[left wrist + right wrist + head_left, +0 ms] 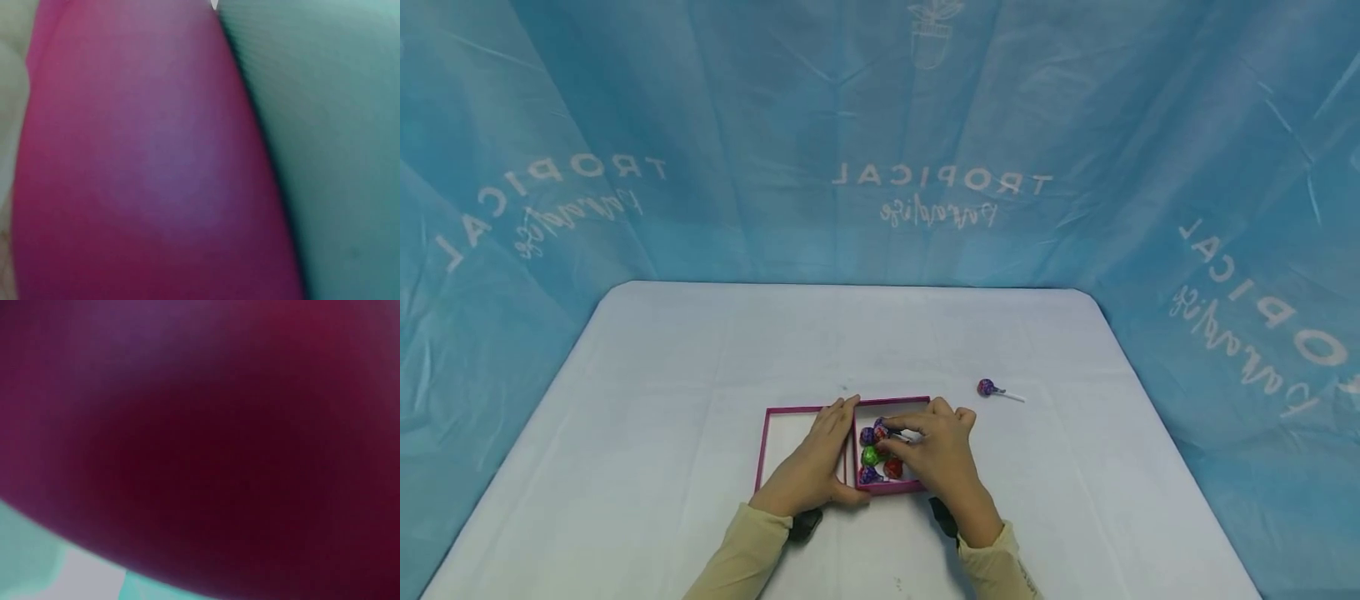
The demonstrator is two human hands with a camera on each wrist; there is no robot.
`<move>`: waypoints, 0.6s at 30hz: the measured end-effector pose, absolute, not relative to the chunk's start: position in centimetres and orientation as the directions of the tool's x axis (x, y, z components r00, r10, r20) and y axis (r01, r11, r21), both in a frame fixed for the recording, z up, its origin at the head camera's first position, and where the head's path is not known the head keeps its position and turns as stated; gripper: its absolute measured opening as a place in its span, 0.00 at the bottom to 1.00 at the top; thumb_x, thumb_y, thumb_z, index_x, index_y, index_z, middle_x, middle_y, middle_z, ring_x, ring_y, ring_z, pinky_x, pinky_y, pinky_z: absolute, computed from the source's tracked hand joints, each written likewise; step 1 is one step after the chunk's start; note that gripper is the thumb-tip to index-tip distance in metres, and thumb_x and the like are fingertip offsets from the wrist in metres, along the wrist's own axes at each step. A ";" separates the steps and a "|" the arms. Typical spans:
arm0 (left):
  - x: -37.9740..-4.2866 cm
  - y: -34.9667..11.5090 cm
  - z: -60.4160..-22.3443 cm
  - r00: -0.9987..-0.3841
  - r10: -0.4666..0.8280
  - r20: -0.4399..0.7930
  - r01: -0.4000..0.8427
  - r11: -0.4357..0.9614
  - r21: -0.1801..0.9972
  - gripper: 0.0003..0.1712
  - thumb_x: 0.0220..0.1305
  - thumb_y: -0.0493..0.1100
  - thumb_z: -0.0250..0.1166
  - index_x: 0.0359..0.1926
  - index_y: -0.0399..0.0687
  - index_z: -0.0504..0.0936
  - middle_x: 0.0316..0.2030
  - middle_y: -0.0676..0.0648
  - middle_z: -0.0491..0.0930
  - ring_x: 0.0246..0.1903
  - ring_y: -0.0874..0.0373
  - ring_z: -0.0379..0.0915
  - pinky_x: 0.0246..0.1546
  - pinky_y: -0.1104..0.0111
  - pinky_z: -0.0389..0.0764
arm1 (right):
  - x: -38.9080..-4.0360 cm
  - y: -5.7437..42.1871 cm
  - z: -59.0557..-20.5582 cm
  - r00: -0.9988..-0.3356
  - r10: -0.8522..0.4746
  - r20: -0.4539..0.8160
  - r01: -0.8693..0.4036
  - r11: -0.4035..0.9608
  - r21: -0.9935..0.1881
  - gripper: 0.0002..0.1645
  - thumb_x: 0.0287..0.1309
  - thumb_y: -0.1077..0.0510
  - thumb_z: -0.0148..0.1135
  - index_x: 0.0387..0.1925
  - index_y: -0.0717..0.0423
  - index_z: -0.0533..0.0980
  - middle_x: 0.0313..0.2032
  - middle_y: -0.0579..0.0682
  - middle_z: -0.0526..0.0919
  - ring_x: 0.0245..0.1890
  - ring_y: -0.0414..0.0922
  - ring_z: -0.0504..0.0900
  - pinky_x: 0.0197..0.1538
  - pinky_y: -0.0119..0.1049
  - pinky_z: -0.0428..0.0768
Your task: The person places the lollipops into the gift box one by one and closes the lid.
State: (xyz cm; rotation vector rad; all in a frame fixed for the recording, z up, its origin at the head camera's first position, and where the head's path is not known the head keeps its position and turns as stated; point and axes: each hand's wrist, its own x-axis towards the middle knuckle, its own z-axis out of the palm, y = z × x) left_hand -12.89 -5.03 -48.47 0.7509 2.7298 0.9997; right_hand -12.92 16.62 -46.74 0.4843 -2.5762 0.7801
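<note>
My left hand point(811, 468) lies over the joint between two pink-rimmed box halves, fingers stretched toward the back edge and thumb at the front corner of the right half. That right half, a shallow box point(891, 488), has several wrapped lollipops in it, among them a green one point(870, 456) and a red one point(893, 468). Over them, my right hand point(942, 450) pinches a red-and-purple lollipop point(882, 433) between thumb and fingers; its stick is partly hidden. Blurred pink box wall point(156, 150) fills much of the left wrist view, and dark pink fills the right wrist view.
The left box half point(762, 446) shows a pale inside, partly covered by my left hand. Beyond the box to the right, a single purple lollipop point(986, 387) lies on the white table point(625, 400). Blue printed curtains point(880, 108) surround the table's back and sides.
</note>
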 end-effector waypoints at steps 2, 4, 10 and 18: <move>-12.9 -5.0 -48.5 -0.866 0.499 0.036 0.405 0.656 0.637 0.80 0.37 0.61 0.85 0.81 0.45 0.43 0.78 0.37 0.51 0.78 0.42 0.43 0.77 0.50 0.49 | -12.9 16.6 -46.8 -0.861 -0.210 0.463 -0.428 0.789 -0.440 0.20 0.34 0.47 0.85 0.36 0.41 0.90 0.26 0.37 0.87 0.28 0.36 0.62 0.41 0.48 0.53; -12.9 -5.0 -48.5 -0.867 0.498 0.034 0.403 0.658 0.636 0.80 0.37 0.61 0.85 0.81 0.45 0.42 0.78 0.37 0.51 0.78 0.42 0.43 0.77 0.50 0.49 | -12.9 16.7 -47.0 -0.864 -0.210 0.457 -0.422 0.797 -0.432 0.20 0.34 0.47 0.85 0.36 0.41 0.90 0.26 0.37 0.87 0.29 0.36 0.63 0.41 0.48 0.53; -12.9 -5.0 -48.4 -0.868 0.496 0.027 0.400 0.666 0.629 0.80 0.38 0.62 0.84 0.81 0.47 0.41 0.78 0.37 0.50 0.78 0.43 0.42 0.77 0.49 0.51 | -13.1 16.7 -47.3 -0.874 -0.211 0.437 -0.405 0.814 -0.417 0.19 0.35 0.45 0.85 0.36 0.39 0.91 0.23 0.36 0.85 0.28 0.36 0.61 0.40 0.47 0.52; -12.9 -5.1 -48.6 -0.866 0.499 0.034 0.406 0.661 0.631 0.80 0.38 0.62 0.84 0.81 0.47 0.41 0.78 0.37 0.51 0.78 0.43 0.43 0.77 0.49 0.51 | -13.0 16.5 -47.2 -0.904 -0.213 0.372 -0.369 0.829 -0.421 0.18 0.37 0.43 0.83 0.35 0.36 0.90 0.20 0.32 0.77 0.28 0.35 0.60 0.40 0.45 0.51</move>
